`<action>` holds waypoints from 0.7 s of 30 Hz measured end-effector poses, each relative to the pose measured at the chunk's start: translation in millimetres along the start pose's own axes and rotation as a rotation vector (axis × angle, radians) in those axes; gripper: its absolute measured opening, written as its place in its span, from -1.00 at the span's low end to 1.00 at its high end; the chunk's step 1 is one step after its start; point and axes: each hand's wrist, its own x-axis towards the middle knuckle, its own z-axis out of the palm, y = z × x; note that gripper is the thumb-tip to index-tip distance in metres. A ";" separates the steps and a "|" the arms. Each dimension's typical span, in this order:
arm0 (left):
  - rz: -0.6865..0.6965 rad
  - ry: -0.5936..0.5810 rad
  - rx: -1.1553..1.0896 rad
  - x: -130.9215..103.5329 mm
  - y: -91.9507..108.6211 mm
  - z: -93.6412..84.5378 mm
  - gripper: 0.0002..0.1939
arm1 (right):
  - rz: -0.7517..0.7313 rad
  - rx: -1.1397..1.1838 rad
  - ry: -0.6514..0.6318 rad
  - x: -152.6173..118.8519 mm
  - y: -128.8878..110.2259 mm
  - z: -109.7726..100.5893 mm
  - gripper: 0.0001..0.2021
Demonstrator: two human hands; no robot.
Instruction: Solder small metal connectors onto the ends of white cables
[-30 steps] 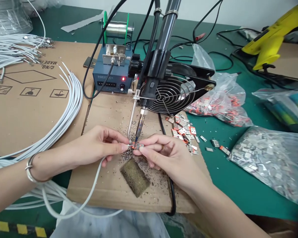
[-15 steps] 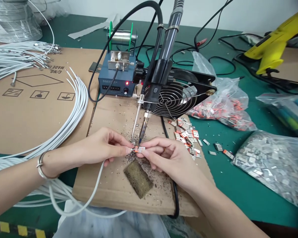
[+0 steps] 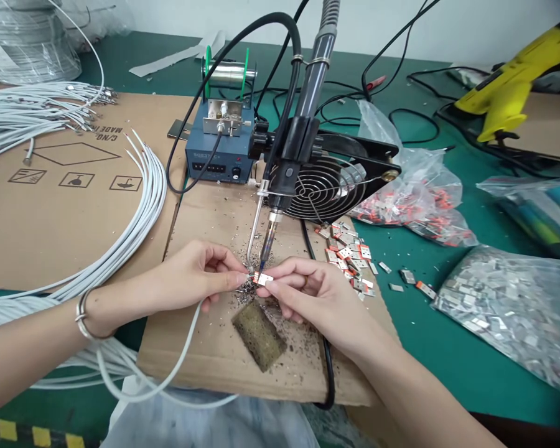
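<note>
My left hand [image 3: 210,274] pinches the end of a white cable [image 3: 186,345], which loops down below the wrist. Between thumb and fingers of my right hand [image 3: 303,289] is a small metal connector [image 3: 264,280] with an orange part at its left end. The cable end and the connector meet under the tip of a soldering iron [image 3: 268,239]. Beside the iron, a thin bent metal tube [image 3: 254,230] points at the same spot. Just below my fingertips lies a brown sponge [image 3: 259,336] on the cardboard [image 3: 191,367]. Fingers hide part of the joint.
Behind stand a blue solder feeder [image 3: 219,152] and a black fan [image 3: 326,186]. Loose connectors [image 3: 350,252] lie right of my right hand, near a bag of metal pieces [image 3: 508,311]. A white cable bundle [image 3: 144,211] curves at left. A black cord [image 3: 327,367] crosses the cardboard.
The connector is tilted slightly more and sits a little higher in view. The red light on the blue feeder has gone dim. Both hands keep their grip.
</note>
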 end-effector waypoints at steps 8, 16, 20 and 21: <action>-0.019 -0.012 0.086 -0.4 3.0 -0.3 -0.84 | -0.009 -0.009 -0.007 -0.2 0.3 -0.4 -0.80; -0.020 0.017 0.101 -1.9 3.4 1.9 -0.83 | -0.018 0.085 -0.021 -0.2 0.7 -2.0 -0.82; -0.023 0.022 0.099 -1.8 5.0 1.9 -0.83 | -0.037 0.088 -0.031 0.4 0.6 -1.6 -0.85; -0.021 0.025 0.099 -1.8 5.4 2.1 -0.84 | -0.044 0.087 -0.031 0.3 0.8 -1.7 -0.86</action>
